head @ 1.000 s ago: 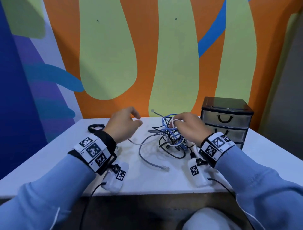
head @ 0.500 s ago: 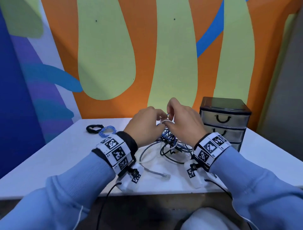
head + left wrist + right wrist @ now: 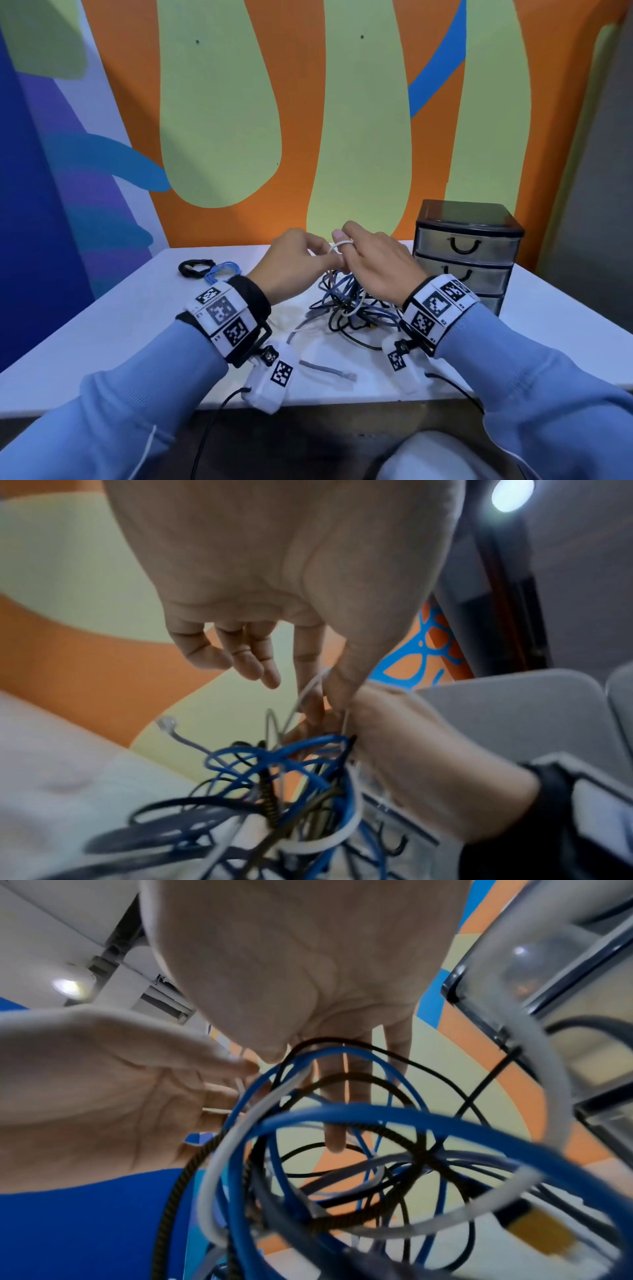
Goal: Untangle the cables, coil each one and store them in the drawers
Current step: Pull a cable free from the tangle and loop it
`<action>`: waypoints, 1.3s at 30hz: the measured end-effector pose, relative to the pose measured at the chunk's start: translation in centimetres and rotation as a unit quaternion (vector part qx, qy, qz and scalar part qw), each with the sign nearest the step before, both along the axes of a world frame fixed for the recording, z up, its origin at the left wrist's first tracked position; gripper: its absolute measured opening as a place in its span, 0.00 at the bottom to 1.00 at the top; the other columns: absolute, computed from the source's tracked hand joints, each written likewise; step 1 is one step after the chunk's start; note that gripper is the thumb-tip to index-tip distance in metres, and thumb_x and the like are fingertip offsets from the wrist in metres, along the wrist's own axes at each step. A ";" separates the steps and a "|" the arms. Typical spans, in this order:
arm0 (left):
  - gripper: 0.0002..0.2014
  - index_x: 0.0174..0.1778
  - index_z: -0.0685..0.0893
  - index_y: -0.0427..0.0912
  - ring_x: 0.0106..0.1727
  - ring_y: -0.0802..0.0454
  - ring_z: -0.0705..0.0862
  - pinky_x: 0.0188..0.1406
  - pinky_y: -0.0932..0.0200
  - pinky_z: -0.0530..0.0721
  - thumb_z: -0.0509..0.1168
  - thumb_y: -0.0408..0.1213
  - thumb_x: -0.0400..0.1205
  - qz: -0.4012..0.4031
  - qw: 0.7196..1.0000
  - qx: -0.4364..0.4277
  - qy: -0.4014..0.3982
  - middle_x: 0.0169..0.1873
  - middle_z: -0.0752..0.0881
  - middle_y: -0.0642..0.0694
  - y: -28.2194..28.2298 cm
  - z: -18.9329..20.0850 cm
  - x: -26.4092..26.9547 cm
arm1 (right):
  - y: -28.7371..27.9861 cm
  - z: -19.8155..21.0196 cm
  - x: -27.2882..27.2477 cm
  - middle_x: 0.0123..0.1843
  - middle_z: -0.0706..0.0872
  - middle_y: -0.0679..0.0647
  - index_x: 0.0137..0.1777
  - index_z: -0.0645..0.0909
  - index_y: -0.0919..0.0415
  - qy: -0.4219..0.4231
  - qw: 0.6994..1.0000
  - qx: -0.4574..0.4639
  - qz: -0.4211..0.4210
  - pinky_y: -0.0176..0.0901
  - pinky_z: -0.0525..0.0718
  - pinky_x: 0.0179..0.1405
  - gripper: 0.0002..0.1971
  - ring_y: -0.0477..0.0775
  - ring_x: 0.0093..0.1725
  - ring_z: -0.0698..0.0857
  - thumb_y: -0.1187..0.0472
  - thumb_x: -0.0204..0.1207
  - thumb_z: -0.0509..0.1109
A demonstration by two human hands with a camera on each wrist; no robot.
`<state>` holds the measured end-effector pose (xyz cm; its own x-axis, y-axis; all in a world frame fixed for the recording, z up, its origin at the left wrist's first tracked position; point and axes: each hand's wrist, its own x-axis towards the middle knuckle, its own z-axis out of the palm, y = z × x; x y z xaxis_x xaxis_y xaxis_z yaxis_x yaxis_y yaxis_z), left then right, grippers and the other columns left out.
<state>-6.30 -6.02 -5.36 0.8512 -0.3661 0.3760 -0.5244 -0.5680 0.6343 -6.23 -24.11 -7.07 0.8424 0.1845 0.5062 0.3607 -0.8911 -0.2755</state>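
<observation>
A tangle of blue, black, grey and white cables [image 3: 349,305] lies on the white table [image 3: 120,335], just left of the drawer unit [image 3: 466,253]. Both hands meet above it. My left hand [image 3: 325,255] pinches a thin white cable [image 3: 342,244] between thumb and forefinger; the pinch also shows in the left wrist view, left hand [image 3: 315,693], white cable [image 3: 308,688]. A loop of that cable lies round a finger of my right hand [image 3: 342,240]. In the right wrist view the right fingers [image 3: 337,1123] hang down into the tangle [image 3: 342,1164].
A coiled black cable [image 3: 195,267] and a coiled blue cable [image 3: 222,270] lie at the back left of the table. A loose grey cable end with a plug [image 3: 329,371] lies near the front edge. The three drawers are closed. A painted wall stands behind.
My left hand has come across from the left to meet the right hand. Both rose a little above the tangle, and the thin white cable now loops over a right finger.
</observation>
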 end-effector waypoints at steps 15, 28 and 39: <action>0.14 0.27 0.82 0.39 0.29 0.46 0.70 0.29 0.53 0.69 0.69 0.42 0.75 0.138 0.969 -0.075 -0.190 0.22 0.76 0.44 0.9 3.9 -1.0 | -0.1 -0.1 0.3 0.39 0.85 0.49 0.44 0.79 0.49 0.108 0.989 -0.085 -0.057 0.53 0.71 0.48 0.10 0.59 0.43 0.83 0.49 0.87 0.64; 0.13 0.35 0.83 0.43 0.22 0.52 0.65 0.24 0.61 0.76 0.68 0.39 0.86 0.043 0.909 -0.396 0.127 0.25 0.71 0.51 4.1 5.8 0.1 | -2.1 -0.1 0.8 0.40 0.84 0.45 0.60 0.80 0.46 0.112 0.991 -0.042 -0.059 0.49 0.70 0.33 0.11 0.50 0.35 0.80 0.55 0.92 0.55; 0.24 0.70 0.80 0.55 0.50 0.44 0.85 0.46 0.50 0.81 0.78 0.50 0.80 0.130 0.990 -0.052 -0.027 0.49 0.84 0.47 3.2 4.6 -0.8 | -2.1 0.0 0.4 0.46 0.91 0.51 0.59 0.78 0.48 0.080 0.997 0.022 0.000 0.60 0.84 0.58 0.21 0.60 0.49 0.87 0.42 0.94 0.45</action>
